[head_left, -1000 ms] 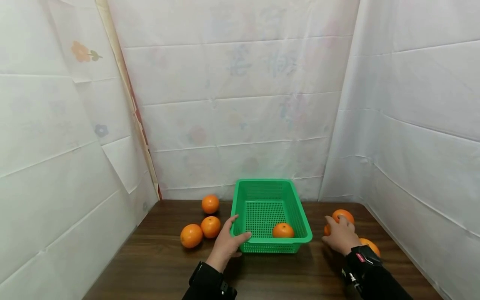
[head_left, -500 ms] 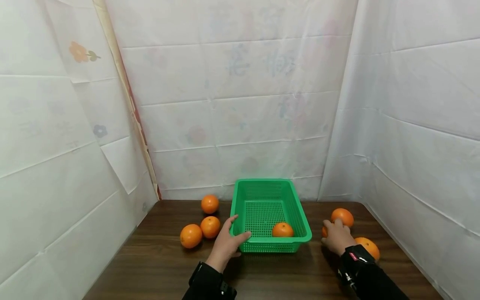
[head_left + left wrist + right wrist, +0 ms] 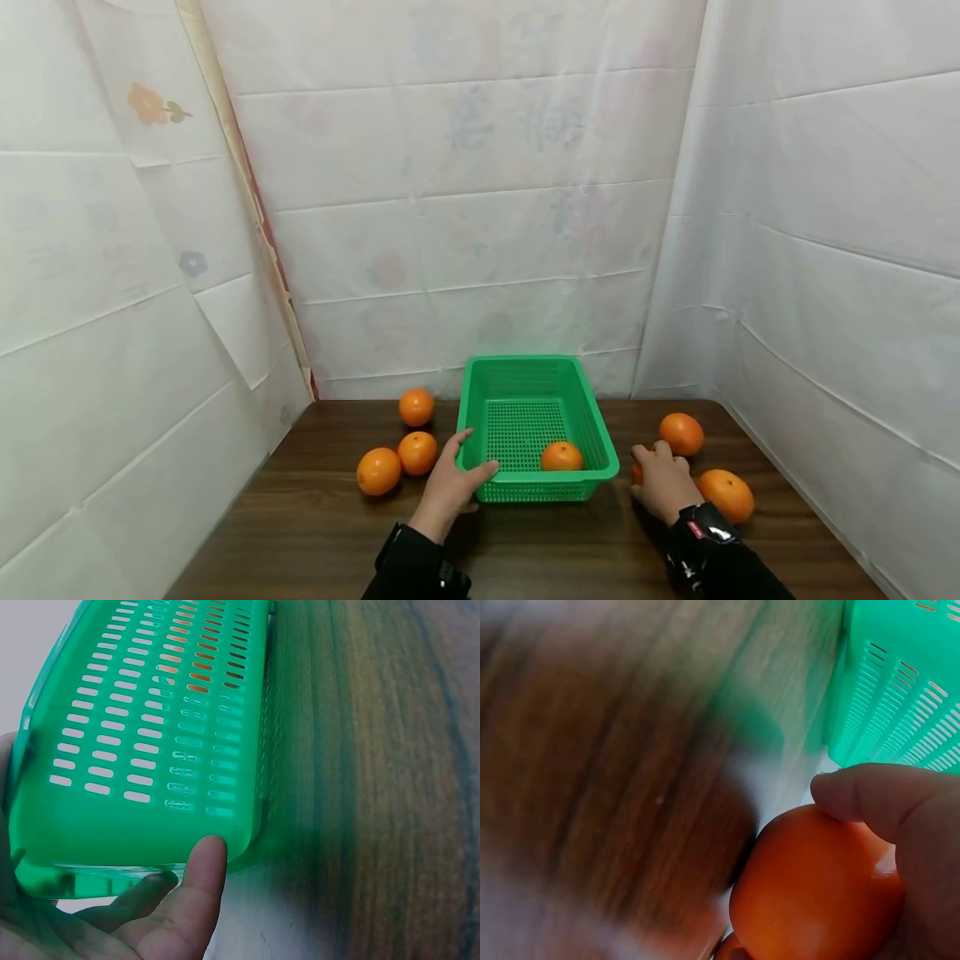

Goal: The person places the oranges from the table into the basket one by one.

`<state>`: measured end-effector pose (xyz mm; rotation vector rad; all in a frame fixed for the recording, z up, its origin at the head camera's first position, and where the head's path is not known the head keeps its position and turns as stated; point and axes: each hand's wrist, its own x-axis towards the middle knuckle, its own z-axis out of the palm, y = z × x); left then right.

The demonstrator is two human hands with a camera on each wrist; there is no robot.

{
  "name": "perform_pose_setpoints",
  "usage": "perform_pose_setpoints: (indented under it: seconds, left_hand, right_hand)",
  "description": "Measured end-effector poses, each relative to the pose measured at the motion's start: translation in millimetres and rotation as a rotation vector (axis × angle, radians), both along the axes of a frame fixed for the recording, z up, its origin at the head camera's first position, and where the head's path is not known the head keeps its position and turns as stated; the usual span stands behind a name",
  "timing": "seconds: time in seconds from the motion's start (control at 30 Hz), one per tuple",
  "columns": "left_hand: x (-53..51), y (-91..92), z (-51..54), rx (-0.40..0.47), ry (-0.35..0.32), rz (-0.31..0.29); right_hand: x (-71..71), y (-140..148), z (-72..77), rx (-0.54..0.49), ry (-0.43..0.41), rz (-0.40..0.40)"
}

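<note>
My left hand [image 3: 448, 492] grips the near left corner of a green plastic basket [image 3: 536, 487], which stands on the table. In the left wrist view, a finger [image 3: 202, 877] lies against the slotted basket wall. One orange [image 3: 561, 456] lies inside the basket at its near side. To the right of the basket, my right hand [image 3: 666, 485] grips an orange [image 3: 817, 885], mostly hidden under the hand in the head view. The right wrist view shows the thumb [image 3: 862, 793] over this fruit. Two more oranges lie close by, one behind the hand [image 3: 682, 434], another beside the wrist [image 3: 726, 495].
Left of the basket sit three oranges, the rear one [image 3: 416, 407], the middle one [image 3: 417, 452] and the front one [image 3: 378, 472]. The dark wooden table [image 3: 315, 533] is bordered by white cloth [image 3: 465, 250] at the back and sides.
My right hand has moved slightly left with its orange, away from the two other oranges on that side. The left hand keeps its place at the basket corner.
</note>
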<state>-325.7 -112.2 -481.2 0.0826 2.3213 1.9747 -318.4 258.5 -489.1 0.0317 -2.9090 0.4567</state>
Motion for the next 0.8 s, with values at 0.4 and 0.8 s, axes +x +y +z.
perform_pose_setpoints:
  seconds: [0.4,0.8]
  left_hand:
    - [0.1,-2.1,-3.6,0.0,0.024,-0.01]
    - [-1.0,-1.0,-4.0,-0.005,0.016,-0.01]
  right_hand:
    - [3.1,-3.9,1.1,0.019,-0.038,0.001]
    - [8.6,-11.8,3.8,0.037,-0.119,-0.005]
